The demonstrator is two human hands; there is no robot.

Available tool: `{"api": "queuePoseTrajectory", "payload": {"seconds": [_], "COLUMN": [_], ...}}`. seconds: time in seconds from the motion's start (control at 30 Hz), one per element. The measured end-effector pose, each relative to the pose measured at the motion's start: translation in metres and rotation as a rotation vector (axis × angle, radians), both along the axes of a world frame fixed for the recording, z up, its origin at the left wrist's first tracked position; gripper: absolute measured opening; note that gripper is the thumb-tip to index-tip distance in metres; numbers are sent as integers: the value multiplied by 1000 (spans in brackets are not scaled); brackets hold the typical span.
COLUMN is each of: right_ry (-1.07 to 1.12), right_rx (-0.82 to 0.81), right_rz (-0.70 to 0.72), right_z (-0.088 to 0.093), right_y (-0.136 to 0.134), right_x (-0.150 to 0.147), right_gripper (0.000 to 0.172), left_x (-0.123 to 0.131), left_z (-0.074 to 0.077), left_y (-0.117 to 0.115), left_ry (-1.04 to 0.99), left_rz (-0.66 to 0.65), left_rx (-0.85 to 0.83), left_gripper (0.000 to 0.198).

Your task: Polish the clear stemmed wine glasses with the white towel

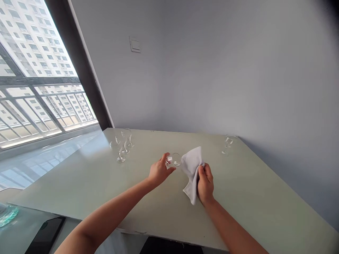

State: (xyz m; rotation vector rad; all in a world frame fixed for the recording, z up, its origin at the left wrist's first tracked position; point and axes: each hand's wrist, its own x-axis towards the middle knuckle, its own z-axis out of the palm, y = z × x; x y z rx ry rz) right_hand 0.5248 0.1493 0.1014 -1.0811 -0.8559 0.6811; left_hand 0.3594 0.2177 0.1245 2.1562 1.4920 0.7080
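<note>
A smooth, pale greenish tabletop (84,176) with a dull sheen fills the lower view before a plain grey wall (225,70). Over its middle, the left hand (160,172) is partly curled, thumb and fingers pinching a small clear drinking glass (175,159) that is tipped sideways, its rounded bowl towards the right hand (206,181). That hand is closed round a bunched, soft white cloth (192,162), which hangs in loose folds with pointed corners; whether cloth and glass touch I cannot tell. Farther out, three clear stemmed glasses (121,159) stand upright on round feet at the far left, overlapping one another in view, and a single clear stemmed glass (228,141) stands near the far right corner. At the near left lie a flat, glossy black phone (45,234) and a green-tinted glass object (7,214), cut off by the frame. Beyond, a dark-framed window (42,76) shows metal railings.
</note>
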Motion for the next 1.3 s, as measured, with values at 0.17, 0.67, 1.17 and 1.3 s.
{"api": "queuePoseTrajectory", "payload": {"seconds": [0.17, 0.67, 1.17, 1.3], "right_ry": [-347, -111, -448, -238], "right_rx": [-14, -227, -276, -225], "right_rz": [308, 645, 807, 707], "right_z": [-4, -21, 14, 2], "right_y": [-3, 17, 8, 17], "right_x": [-8, 3, 30, 32], "right_gripper": [41, 34, 27, 30], "left_x": [23, 10, -16, -8], "left_z": [-10, -23, 12, 10], "left_y": [3, 3, 16, 7], "left_ry": [195, 384, 123, 211], "left_rz": [-72, -232, -659, -442], "left_rx": [139, 800, -245, 384], "left_gripper": [50, 39, 42, 32]}}
